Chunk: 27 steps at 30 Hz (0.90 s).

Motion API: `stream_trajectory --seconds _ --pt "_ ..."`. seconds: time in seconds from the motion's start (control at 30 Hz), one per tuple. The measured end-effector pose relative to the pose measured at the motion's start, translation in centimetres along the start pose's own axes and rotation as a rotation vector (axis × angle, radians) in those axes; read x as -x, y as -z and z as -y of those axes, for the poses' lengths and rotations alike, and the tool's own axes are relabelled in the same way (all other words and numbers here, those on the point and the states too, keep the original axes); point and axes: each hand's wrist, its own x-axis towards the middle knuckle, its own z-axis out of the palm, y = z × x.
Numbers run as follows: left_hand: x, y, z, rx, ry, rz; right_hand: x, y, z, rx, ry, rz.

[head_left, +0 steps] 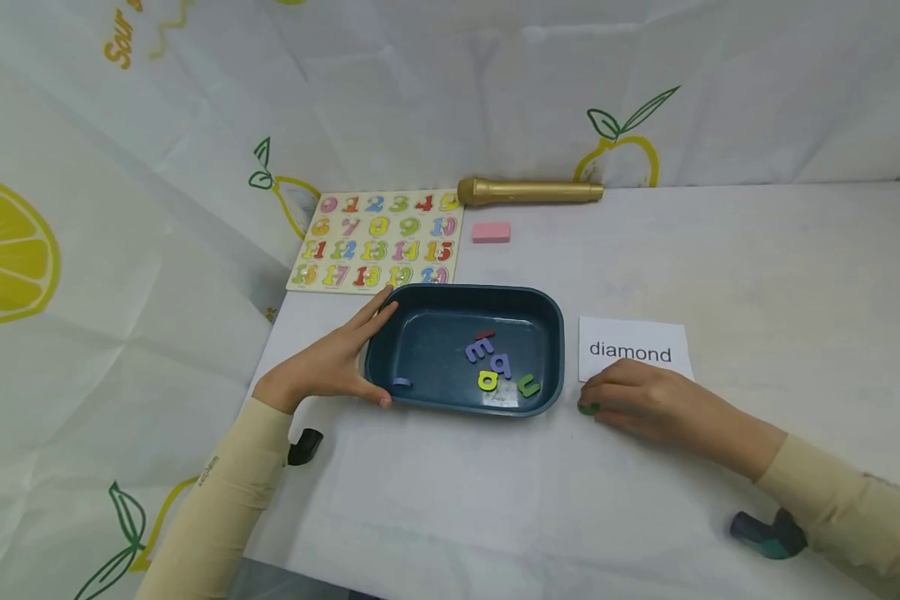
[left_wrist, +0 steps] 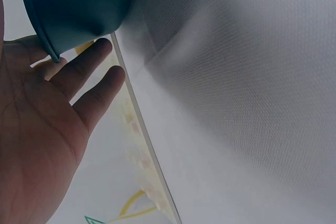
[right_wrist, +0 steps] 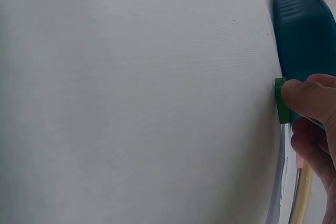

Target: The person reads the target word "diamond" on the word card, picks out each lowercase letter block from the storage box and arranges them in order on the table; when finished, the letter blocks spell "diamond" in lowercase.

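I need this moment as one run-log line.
left grip: touching tray at left end | right grip: pinching green piece near "diamond" card | tray: loose letters inside

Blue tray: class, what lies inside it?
Inside the blue tray: purple m, another purple letter, yellow letter, green letter, red piece, small purple piece. Whatever lies directly beneath them is covered.

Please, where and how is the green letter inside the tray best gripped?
Probably by its opposite outer edges, pinched from above: the green letter seems flat and apart from the other letters, while the raised walls of the tray would hinder a sideways approach. The right hand is nearer, but holds a green piece.
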Motion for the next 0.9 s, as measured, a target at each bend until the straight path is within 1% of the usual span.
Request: stream_trajectory --seconds 0.07,0.27,0.4,0.63,0.7,0.77,0.9 --pt "0.1 -0.1 0.0 0.003 0.003 0.003 0.1 -0.2 0.0 0.008 -0.008 -0.004" --pt "0.1 -0.4 0.2 0.004 0.002 0.001 0.3 -0.5 0.0 -0.02 -0.022 0.003" --pt "0.1 -0.3 0.3 0.003 0.001 -0.007 0.2 -0.6 -0.1 -0.009 -0.015 0.008" --pt "0.2 -0.2 0.2 0.0 0.001 -0.008 0.1 -0.5 -0.2 -0.026 -0.001 0.016" --pt "0.1 -0.2 0.1 -0.003 -0.001 -0.008 0.0 -0.2 -0.1 -0.027 -0.005 0.027" --pt "0.1 -0.1 0.0 -0.004 -0.003 -0.009 -0.3 0.1 -0.2 -0.046 0.005 0.019" --pt "0.0 0.0 -0.1 -0.004 -0.01 -0.01 -1.4 1.9 -0.3 -0.102 0.037 -0.015"
